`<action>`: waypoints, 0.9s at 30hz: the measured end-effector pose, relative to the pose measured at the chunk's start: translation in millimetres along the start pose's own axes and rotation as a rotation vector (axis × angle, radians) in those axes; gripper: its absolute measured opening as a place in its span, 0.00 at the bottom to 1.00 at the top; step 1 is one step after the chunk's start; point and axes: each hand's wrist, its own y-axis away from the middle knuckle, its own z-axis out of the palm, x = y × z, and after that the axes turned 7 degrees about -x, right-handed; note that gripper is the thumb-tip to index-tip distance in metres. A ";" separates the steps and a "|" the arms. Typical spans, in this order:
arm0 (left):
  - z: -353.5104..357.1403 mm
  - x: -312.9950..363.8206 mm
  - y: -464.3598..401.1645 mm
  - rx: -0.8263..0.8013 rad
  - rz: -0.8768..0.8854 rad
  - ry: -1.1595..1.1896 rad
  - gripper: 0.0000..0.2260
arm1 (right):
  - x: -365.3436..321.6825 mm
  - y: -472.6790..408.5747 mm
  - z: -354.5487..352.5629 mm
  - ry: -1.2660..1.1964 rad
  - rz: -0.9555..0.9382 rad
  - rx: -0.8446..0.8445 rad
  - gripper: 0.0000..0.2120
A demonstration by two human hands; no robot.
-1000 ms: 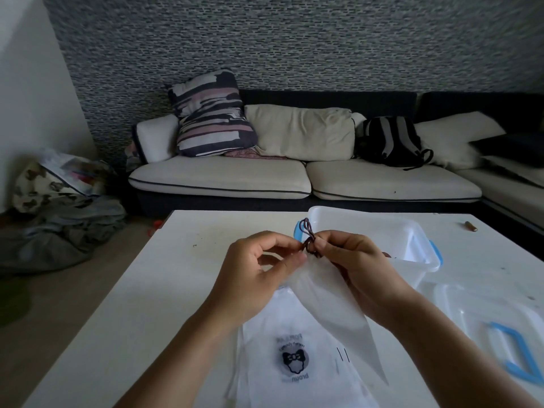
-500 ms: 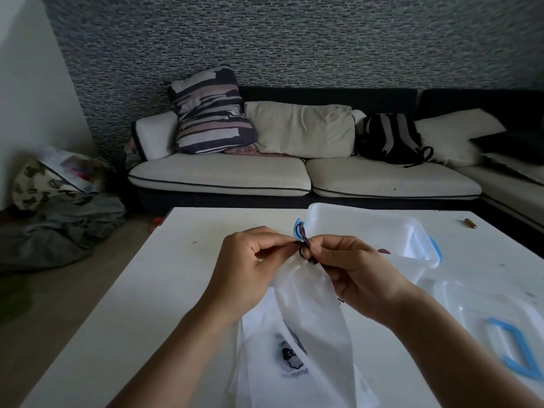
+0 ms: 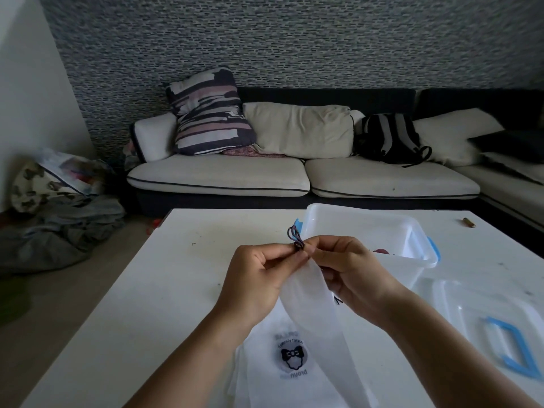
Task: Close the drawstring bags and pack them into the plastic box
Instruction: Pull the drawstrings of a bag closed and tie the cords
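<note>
I hold a translucent white drawstring bag up over the white table. My left hand and my right hand both pinch its gathered top, where the dark drawstring loops upward. The bag hangs down toward me. Under it lies a stack of flat white bags with a round bow logo. The clear plastic box with blue clips stands open just beyond my right hand; something reddish shows inside.
The box lid with a blue handle lies on the table at the right. A small brown object rests near the far right edge. A sofa with cushions and a backpack stands behind the table.
The hanging bag has swung from the right to straight down. My hands have stayed pinched on the bag's top and drawstring.
</note>
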 end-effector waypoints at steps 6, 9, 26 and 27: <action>8.9 -3.0 -1.3 0.156 -0.092 0.144 0.05 | -1.7 0.7 6.4 0.215 -0.073 0.143 0.11; 11.2 -5.9 -2.1 0.213 -0.114 0.176 0.05 | -2.3 0.9 11.3 0.527 -0.149 0.222 0.11; 7.5 -3.4 -12.7 0.181 -0.262 0.446 0.11 | -4.6 -1.0 21.3 0.546 -0.081 0.369 0.14; 5.3 -2.6 -13.3 0.131 -0.291 0.523 0.11 | -6.7 -2.2 21.2 0.440 -0.032 0.361 0.14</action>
